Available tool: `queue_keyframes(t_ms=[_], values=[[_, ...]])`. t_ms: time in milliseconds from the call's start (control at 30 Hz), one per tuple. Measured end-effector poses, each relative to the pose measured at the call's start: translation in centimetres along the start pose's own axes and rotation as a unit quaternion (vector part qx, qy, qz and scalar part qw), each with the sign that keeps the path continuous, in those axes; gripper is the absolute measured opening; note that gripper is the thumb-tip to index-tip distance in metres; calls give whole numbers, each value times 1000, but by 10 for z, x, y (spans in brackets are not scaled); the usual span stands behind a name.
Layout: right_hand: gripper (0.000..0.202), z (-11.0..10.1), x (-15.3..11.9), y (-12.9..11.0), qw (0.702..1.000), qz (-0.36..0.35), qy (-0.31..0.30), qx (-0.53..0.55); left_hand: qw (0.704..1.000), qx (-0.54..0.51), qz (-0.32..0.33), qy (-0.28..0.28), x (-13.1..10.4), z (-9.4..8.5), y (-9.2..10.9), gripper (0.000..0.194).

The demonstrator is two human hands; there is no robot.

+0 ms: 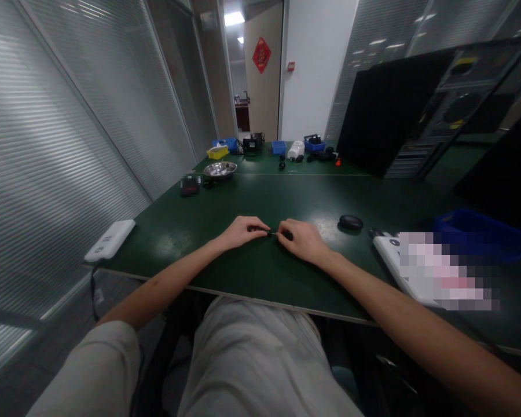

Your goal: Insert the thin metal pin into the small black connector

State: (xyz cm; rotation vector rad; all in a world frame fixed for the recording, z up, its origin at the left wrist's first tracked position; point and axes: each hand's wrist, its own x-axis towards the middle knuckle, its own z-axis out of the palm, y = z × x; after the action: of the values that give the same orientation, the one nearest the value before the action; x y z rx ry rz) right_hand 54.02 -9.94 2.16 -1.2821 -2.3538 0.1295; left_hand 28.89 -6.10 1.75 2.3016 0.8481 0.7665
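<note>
Low over the green table (226, 272), my left hand (242, 231) pinches a small black piece (270, 234) between thumb and fingers. Just to its right, my right hand (301, 240) has its thumb and forefinger closed at a thin pale bit at the end of that piece. What exactly the right fingers grip is too small to make out. The two hands almost meet, fingertips facing each other. A black oval case (350, 222), resembling a computer mouse, lies to the right of my right hand.
A white device (408, 272) and a blue bin (486, 234) stand at right, below a computer tower (399, 110). A metal dish (219, 169), yellow tray (217, 152) and several small items sit at the back. A white power bank-like box (110, 240) rests at the left edge.
</note>
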Motion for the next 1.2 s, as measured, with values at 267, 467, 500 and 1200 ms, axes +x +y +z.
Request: queue_keyframes(t_ms=[267, 467, 500, 1200], values=[[16, 2, -1, -1, 1000, -22, -2, 9, 999, -30, -8, -4, 1, -1, -5, 23], [16, 5, -1, 1, 999, -35, 5, 24, 999, -36, -20, 1, 1, -1, -5, 24], [16, 5, -1, 1, 999, -34, 4, 23, 999, -35, -20, 1, 1, -1, -5, 24], [19, 11, 4, -14, 999, -36, 2, 0, 997, -69, -30, 5, 1, 4, -4, 23]])
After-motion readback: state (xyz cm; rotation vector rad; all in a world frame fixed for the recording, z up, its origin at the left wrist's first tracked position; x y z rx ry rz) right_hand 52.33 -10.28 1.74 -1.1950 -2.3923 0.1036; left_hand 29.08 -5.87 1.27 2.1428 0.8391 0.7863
